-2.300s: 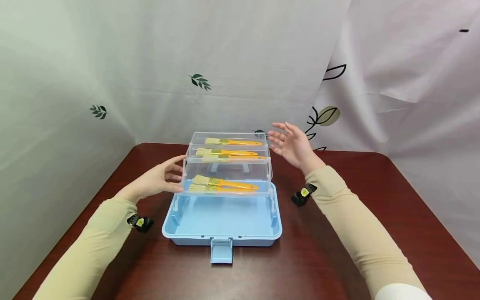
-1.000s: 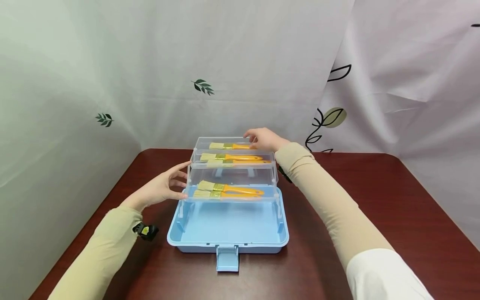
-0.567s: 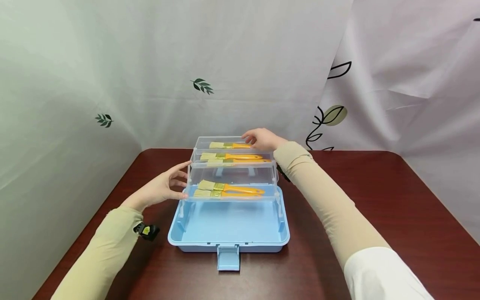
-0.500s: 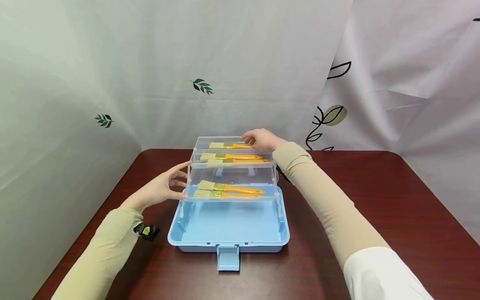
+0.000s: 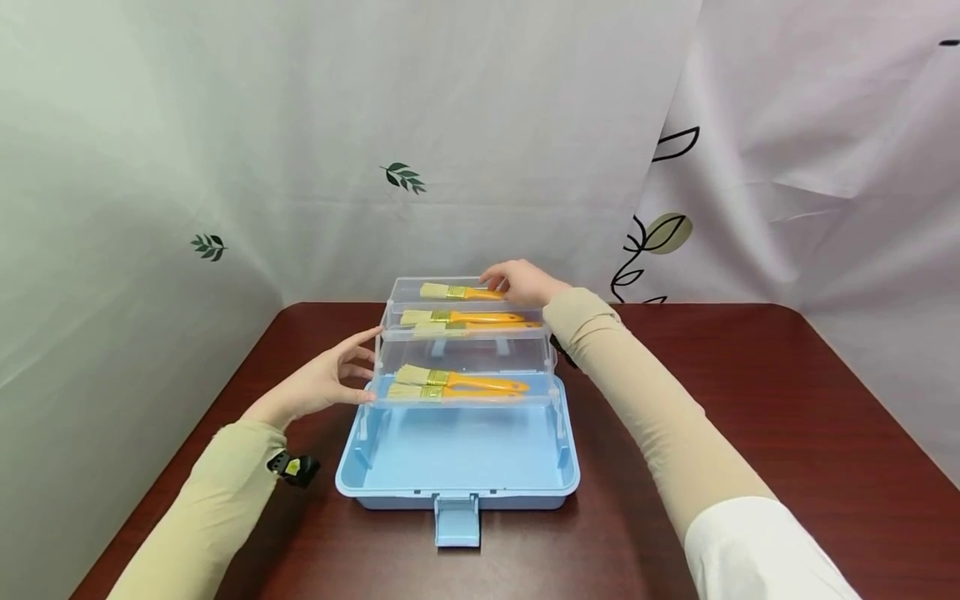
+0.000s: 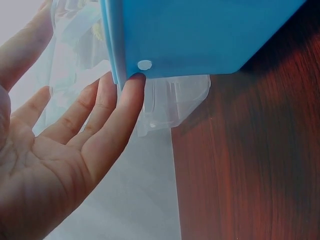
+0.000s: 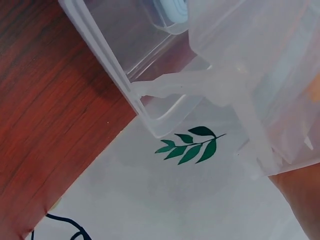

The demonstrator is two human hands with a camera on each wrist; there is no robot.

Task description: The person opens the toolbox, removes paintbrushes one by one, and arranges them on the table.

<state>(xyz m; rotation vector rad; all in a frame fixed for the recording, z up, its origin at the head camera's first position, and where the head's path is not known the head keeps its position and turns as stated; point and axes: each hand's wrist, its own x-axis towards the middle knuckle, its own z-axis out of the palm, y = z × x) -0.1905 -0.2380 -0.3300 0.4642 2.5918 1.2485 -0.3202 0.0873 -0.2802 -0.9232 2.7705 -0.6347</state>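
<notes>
A light blue toolbox (image 5: pixel 457 498) stands unfolded, its clear trays stepped up toward the back. In the top tray (image 5: pixel 408 285), my right hand (image 5: pixel 525 282) pinches the orange handle of a flat paintbrush (image 5: pixel 447 292); the handle's end is hidden behind the fingers. My left hand (image 5: pixel 330 375) spreads at the trays' left end, thumb at the bottom tray's (image 5: pixel 390 406) corner and a fingertip by the middle tray (image 5: pixel 393 332). In the left wrist view its fairly straight fingers reach the blue box side (image 6: pixel 180 40). Two paintbrushes (image 5: pixel 468 317) lie in the middle tray, two more (image 5: pixel 450 379) in the bottom one.
A blue latch (image 5: pixel 457 527) hangs open at the box's front, over the dark red table (image 5: pixel 712 400). Clear linkage arms (image 7: pixel 185 85) join the trays in the right wrist view. A pale leaf-printed cloth (image 5: pixel 480 167) hangs behind the table.
My right hand has come from the right of the trays in to the top one and taken hold of the paintbrush, which has risen slightly. The left hand stays at the trays' left end.
</notes>
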